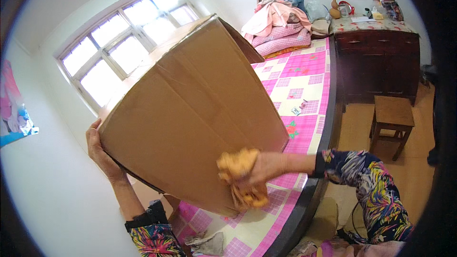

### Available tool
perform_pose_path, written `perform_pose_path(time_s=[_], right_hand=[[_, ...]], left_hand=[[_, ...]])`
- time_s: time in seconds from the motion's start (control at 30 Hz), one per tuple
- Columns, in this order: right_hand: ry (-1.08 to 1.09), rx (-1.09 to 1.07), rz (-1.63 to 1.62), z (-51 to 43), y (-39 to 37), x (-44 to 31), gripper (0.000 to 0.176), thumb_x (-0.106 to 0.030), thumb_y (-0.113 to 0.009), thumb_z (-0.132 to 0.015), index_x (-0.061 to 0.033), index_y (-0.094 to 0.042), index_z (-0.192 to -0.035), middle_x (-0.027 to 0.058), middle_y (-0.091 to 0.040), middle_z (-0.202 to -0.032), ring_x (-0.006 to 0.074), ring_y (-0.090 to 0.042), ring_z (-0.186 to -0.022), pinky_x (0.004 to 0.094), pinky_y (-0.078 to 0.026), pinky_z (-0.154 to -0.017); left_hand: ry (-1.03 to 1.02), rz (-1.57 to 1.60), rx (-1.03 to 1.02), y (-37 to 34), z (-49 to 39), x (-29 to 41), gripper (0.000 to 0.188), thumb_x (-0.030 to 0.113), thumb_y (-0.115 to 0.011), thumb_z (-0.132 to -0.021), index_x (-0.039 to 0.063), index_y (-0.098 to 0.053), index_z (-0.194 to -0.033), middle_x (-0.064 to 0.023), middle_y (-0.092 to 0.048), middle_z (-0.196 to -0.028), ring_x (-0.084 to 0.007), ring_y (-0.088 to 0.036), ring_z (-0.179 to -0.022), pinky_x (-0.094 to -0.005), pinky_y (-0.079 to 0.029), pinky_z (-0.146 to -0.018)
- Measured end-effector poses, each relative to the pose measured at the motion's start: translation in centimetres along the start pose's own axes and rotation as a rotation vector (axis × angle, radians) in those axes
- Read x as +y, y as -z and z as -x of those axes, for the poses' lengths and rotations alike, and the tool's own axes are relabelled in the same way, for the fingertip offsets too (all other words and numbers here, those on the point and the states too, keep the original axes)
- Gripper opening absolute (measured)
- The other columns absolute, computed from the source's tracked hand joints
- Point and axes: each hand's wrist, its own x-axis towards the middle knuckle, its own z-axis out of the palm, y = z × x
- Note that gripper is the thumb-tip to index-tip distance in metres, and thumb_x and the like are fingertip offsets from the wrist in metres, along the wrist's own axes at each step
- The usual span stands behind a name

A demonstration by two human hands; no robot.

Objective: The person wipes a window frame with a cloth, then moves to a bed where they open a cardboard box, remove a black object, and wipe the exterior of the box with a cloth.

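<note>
A large brown cardboard box (200, 100) stands tilted over the bed platform, one broad side turned towards me. My left hand (101, 150) holds the box at its left edge, fingers on the upper corner and palm along the side. In my right hand (266, 167) is a bunched orange cloth (237, 164), pressed against the lower right part of the cardboard. The cloth and right hand look blurred. An open flap (242, 41) hangs at the far right end of the box. What is inside the box is hidden.
A pink checked sheet (303, 89) covers the platform, with a dark edge (330, 114) on the right. Folded bedding (282, 28) is piled at the far end. A grey cloth (207, 243) lies near me. Beyond are a wooden stool (392, 112) and dark cabinet (378, 64); windows (125, 43) fill the left wall.
</note>
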Motion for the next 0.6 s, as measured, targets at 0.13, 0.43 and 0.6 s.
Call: perform_pose_path(time_s=[0.13,0.43,0.6], right_hand=[[0.389,0.808,0.558,-4.3,10.9,1.8,0.034,-0.01,-0.069,-0.084,-0.0061,-0.064,-0.118,0.0138,-0.062,-0.114,0.0297,-0.062,-0.107,0.0404,-0.051,-0.089],[0.006,0.999,0.335,-3.3,1.6,2.5,0.036,-0.012,-0.061,-0.085,-0.0078,-0.061,-0.12,0.0175,-0.057,-0.124,0.0346,-0.054,-0.121,0.0497,-0.043,-0.1],[0.221,0.137,0.088,5.0,-8.9,0.4,0.027,-0.016,-0.061,-0.085,-0.0131,-0.063,-0.112,0.0121,-0.058,-0.113,0.0338,-0.06,-0.114,0.046,-0.053,-0.093]], left_hand=[[-0.09,-0.058,0.006,-0.1,-0.2,-0.3,0.042,0.034,-0.043,-0.101,0.001,-0.064,-0.115,-0.0044,-0.059,-0.102,-0.0146,-0.056,-0.095,-0.026,-0.044,-0.087],[0.066,0.064,0.005,-0.6,0.3,0.0,0.048,0.039,-0.04,-0.101,0.0,-0.058,-0.124,-0.0099,-0.061,-0.111,-0.0196,-0.059,-0.102,-0.0334,-0.048,-0.09],[0.107,0.094,-0.027,-1.0,0.2,-0.8,0.052,0.042,-0.041,-0.101,-0.001,-0.058,-0.123,-0.0122,-0.062,-0.114,-0.0225,-0.059,-0.105,-0.0366,-0.047,-0.093]])
